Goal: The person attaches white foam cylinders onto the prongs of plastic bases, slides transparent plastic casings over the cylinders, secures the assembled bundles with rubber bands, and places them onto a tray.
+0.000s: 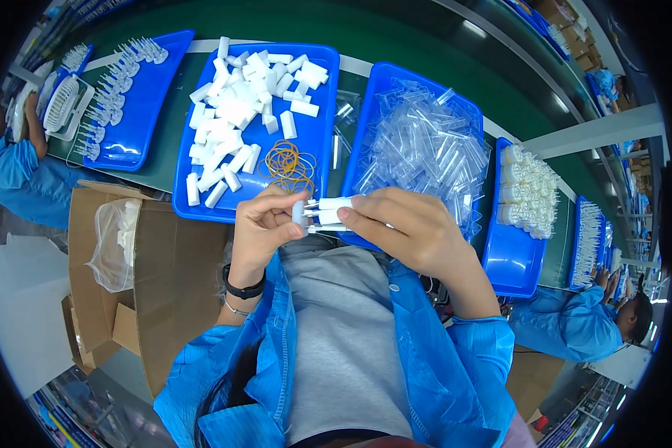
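In front of my chest, my left hand [263, 222] pinches the rounded base of a white pronged plastic part [299, 216]. The prongs point right, toward my other hand. My right hand [417, 226] closes its thumb and fingers on white sleeve-like pieces [328, 216] that sit at the prong ends; whether they are foam is hard to tell. Just beyond my left hand is a blue tray [183, 183] holding many white foam blocks [235, 108] and a heap of tan rubber bands [290, 164]. Clear plastic sleeves [425, 138] fill another blue tray [367, 93] beyond my right hand.
A blue tray of white pronged parts [119, 153] stands far left, near a person in blue [22, 175]. To the right, another tray [511, 261] carries stacked whitish pieces. An open cardboard box [175, 276] stands at my left. Another person [575, 325] sits at right.
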The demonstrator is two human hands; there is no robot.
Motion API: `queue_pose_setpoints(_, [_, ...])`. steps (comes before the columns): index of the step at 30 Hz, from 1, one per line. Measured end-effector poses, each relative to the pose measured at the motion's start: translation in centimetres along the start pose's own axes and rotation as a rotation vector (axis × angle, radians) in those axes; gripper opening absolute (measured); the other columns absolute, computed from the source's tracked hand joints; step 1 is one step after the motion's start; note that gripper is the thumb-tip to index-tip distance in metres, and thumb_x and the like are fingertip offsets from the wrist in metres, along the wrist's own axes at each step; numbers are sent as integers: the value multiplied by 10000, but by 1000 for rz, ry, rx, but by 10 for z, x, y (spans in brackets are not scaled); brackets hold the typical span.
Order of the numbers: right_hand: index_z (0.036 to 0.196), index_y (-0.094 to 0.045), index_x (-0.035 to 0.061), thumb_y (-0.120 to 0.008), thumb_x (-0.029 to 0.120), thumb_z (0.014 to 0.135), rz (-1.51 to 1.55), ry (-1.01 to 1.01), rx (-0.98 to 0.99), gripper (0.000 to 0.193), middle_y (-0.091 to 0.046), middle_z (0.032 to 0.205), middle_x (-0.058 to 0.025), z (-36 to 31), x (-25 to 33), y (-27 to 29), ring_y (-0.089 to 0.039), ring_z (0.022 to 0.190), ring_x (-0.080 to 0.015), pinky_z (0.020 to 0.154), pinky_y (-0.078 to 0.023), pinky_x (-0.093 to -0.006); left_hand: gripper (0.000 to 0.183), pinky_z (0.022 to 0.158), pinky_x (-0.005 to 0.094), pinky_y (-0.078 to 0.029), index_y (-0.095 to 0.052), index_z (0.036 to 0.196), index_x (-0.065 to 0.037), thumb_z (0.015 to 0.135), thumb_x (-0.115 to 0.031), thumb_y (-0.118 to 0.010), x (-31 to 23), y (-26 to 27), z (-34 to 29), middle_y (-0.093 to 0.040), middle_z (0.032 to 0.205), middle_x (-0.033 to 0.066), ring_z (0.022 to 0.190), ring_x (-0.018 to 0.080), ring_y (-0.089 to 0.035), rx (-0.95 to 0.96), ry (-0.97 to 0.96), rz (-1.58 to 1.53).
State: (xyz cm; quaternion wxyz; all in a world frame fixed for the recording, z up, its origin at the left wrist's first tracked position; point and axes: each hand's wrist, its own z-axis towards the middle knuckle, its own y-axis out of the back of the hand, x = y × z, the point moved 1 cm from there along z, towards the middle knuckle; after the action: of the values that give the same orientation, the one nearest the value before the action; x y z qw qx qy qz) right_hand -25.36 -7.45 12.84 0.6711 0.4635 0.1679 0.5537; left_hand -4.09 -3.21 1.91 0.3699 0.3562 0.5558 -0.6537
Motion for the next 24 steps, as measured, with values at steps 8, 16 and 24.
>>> queue_pose_setpoints(8, [942,-710,91,-682,6,709,499,-257,69,249,-650,990,-61,0,-7,-7,-656,828,-205,663,-541,-281,437,729,234,-556,-607,1102,59,686,54,-743,-1,3,-2,-583,937,94,821,155,-628,21,22,-33])
queue_pose_setpoints(16, [913,-723,65,-714,72,734,643,-188,121,179,-687,953,-97,7,-11,-23,-659,824,-188,671,-515,-267,438,722,252,-554,-582,1137,56,719,49,-714,4,12,-8,-596,977,114,889,175,-623,123,71,-77])
queue_pose_setpoints(24, [1233,-549,155,-633,151,807,238,-286,41,435,-581,1075,-121,54,-45,-60,-584,953,-287,780,-493,-381,517,697,280,-573,-475,1227,-5,833,-278,-671,1,34,-19,-538,1175,157,981,223,-611,-21,40,-359])
